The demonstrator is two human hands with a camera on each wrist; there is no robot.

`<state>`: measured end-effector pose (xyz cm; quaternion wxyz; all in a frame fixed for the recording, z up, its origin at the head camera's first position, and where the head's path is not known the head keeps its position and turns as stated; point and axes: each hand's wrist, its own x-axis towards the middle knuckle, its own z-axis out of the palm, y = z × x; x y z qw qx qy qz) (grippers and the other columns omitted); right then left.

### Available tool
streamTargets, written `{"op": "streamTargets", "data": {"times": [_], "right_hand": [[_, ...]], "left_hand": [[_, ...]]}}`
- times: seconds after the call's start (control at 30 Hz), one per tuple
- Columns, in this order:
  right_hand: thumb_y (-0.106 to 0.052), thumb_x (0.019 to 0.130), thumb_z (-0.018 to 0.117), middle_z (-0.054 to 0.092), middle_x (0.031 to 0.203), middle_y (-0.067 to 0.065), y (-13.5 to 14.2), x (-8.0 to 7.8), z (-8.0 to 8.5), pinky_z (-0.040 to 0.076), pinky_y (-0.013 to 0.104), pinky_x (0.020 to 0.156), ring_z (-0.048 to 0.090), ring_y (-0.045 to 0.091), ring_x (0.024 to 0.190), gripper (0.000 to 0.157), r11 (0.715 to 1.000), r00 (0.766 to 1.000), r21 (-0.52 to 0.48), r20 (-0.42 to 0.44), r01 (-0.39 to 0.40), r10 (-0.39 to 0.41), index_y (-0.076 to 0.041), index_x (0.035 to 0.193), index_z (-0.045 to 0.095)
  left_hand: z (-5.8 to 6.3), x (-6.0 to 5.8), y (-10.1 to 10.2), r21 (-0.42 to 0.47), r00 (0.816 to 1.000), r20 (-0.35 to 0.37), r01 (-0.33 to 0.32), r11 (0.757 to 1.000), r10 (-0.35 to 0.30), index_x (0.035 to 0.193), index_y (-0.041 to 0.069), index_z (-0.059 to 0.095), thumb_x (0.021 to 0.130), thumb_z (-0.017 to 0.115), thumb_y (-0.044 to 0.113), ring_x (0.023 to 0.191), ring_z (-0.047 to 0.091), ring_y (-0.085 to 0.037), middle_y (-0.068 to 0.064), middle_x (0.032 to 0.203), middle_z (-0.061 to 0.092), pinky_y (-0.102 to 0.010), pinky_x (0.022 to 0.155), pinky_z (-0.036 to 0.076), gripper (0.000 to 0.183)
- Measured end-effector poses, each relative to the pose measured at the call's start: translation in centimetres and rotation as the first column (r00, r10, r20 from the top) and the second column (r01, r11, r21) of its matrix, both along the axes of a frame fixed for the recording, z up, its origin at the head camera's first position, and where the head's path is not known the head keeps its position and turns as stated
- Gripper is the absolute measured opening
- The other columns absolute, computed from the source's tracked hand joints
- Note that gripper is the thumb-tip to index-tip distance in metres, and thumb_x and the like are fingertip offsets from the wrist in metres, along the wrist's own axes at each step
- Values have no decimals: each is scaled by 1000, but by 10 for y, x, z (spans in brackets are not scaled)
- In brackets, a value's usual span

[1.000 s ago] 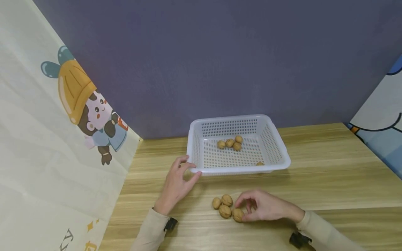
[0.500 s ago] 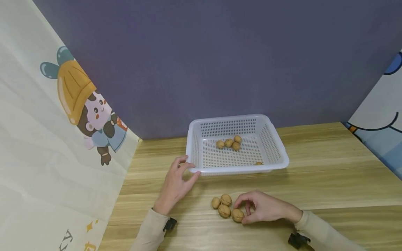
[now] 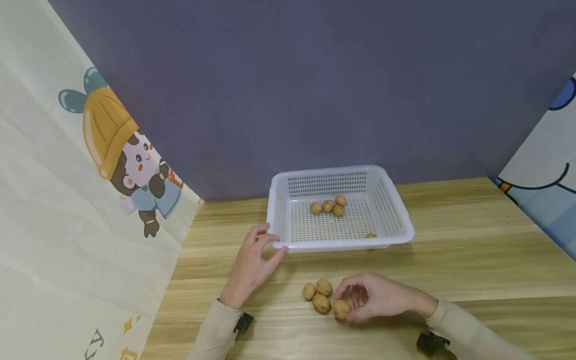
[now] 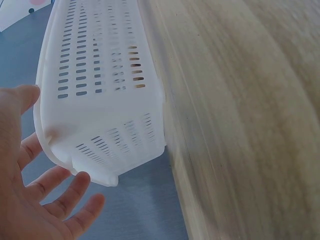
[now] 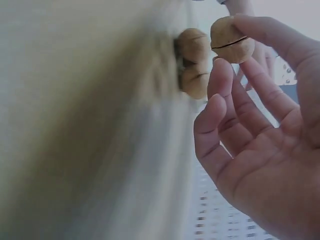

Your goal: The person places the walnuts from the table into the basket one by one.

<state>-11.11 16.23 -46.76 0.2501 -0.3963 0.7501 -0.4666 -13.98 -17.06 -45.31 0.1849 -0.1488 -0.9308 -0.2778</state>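
Observation:
In the head view my left hand [image 3: 249, 267] holds the near-left corner of a white plastic basket [image 3: 342, 245], thumb at the front rim and index finger over the edge. The left wrist view shows the basket's slotted wall [image 4: 100, 107] beside the spread outer fingers [image 4: 75, 192]. My right hand [image 3: 382, 296] pinches a walnut [image 3: 341, 310] between thumb and fingertips, low over the table; the right wrist view shows the dark seam of this walnut [image 5: 232, 41]. Left of it lie a small walnut [image 3: 309, 291] and two larger walnuts [image 3: 321, 303], close together.
Inside the basket several walnuts [image 3: 328, 206] cluster toward the back, and another walnut [image 3: 371, 235] is half hidden by the near rim. The wood-grain table [image 3: 472, 240] meets a dark blue-grey panel [image 3: 315, 100] behind the basket. A white printed sheet [image 3: 67, 200] stands at left.
My right hand and its walnut have shifted very slightly, and the walnut looks a little turned. The left hand, the basket and the other walnuts stay as they were.

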Motion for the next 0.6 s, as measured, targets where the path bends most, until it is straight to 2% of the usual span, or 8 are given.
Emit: {"op": "streamTargets", "data": {"times": [0.2,0.3,0.43,0.6], "right_hand": [[-30,83,80,69,88,-7,0,-10,33,53,23,55,63,2,71,32,999,998,37,-62,-25,27,-26,112,67],[-30,83,79,69,88,-8,1,-18,54,53,23,56,63,4,70,32,997,997,71,-60,-38,42,-28,112,66],[-26,84,79,69,90,-1,6,-35,83,53,23,56,61,6,69,34,996,999,73,-21,-47,49,-25,115,66],[-21,85,78,68,93,4,8,-62,114,53,23,58,62,8,73,33,998,999,54,-27,-21,22,-18,116,66]], "left_hand": [[1,0,0,-3,1000,-11,5,1000,-5,106,22,69,89,69,52,120,57,-23,-4,141,53,-39,97,53,34],[1,0,0,-3,1000,-25,6,1000,-6,105,22,69,88,69,51,120,57,-24,-5,140,54,-39,96,54,33],[0,-1,0,-1,999,-33,14,1000,-15,105,21,70,89,69,51,120,58,-24,-6,139,54,-40,96,54,34],[0,-2,-1,-6,1000,-20,18,1000,-19,105,21,69,89,68,53,121,57,-24,-5,140,53,-39,97,54,35]]}}
